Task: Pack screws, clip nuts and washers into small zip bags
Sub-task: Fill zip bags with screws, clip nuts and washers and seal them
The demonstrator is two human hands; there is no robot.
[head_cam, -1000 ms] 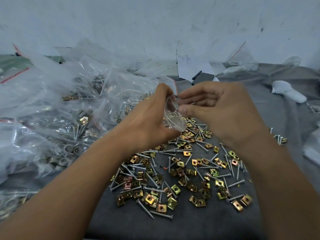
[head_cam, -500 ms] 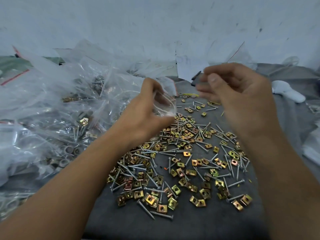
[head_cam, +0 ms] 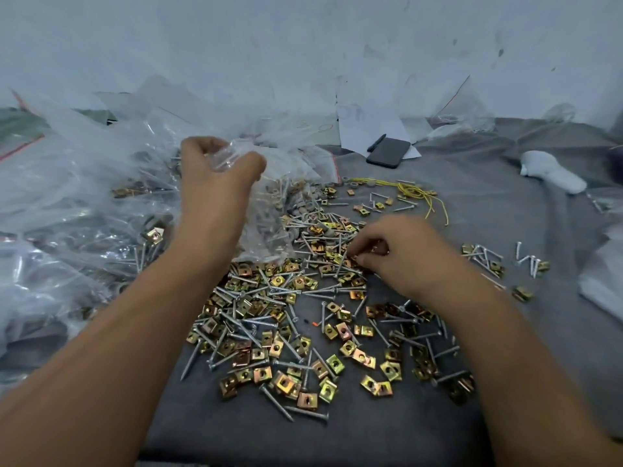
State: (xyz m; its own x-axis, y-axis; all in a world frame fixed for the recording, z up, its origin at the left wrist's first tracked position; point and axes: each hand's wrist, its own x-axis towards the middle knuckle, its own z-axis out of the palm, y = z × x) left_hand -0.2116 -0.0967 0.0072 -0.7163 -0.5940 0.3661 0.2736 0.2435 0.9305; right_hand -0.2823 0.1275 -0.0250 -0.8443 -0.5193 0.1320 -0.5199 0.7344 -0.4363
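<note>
Over grey cloth, left hand (head_cam: 215, 176) clutches a crinkly clear bag (head_cam: 225, 156); right hand's (head_cam: 401, 254) grip pinches brassy clip nuts (head_cam: 354, 261).

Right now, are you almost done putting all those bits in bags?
Not nearly. Filled clear plastic bags lie piled on the left. The left hand holds a small clear zip bag; the right hand picks from loose silver screws and gold clip nuts, still plentiful.

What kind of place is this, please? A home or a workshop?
Probably a small hand-packing workspace: loose screws and clip nuts on a grey cloth, and piled filled zip bags against a bare wall.
</note>
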